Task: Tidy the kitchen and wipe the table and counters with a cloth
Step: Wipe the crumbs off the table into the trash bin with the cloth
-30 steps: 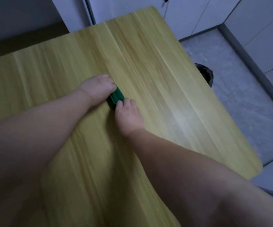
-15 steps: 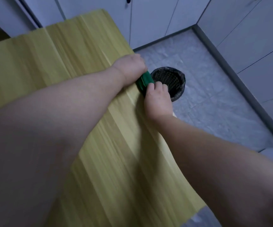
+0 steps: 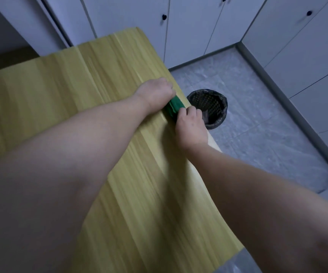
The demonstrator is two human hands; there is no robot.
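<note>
The wooden table (image 3: 70, 91) is pale yellow-green with long straight grain, and its top is bare around the hands. On it lies a green cloth (image 3: 176, 106), folded into a thick narrow wad with its layered edges showing, right at the table's right-hand edge. Beyond the hands stand white cabinets (image 3: 188, 36) with small dark knobs (image 3: 164, 16). To the right of the hands is a grey marbled floor (image 3: 257, 134). A round black bin (image 3: 217, 123) lined with a dark bag stands on that floor, just past the table edge and below the cloth. Both forearms cross the tabletop and hide much of it. The left hand (image 3: 156, 93) lies over the cloth's far end with fingers curled down onto it, and the right hand (image 3: 190, 125) curls its fingers round the near end, so only the cloth's middle shows between the two hands
</note>
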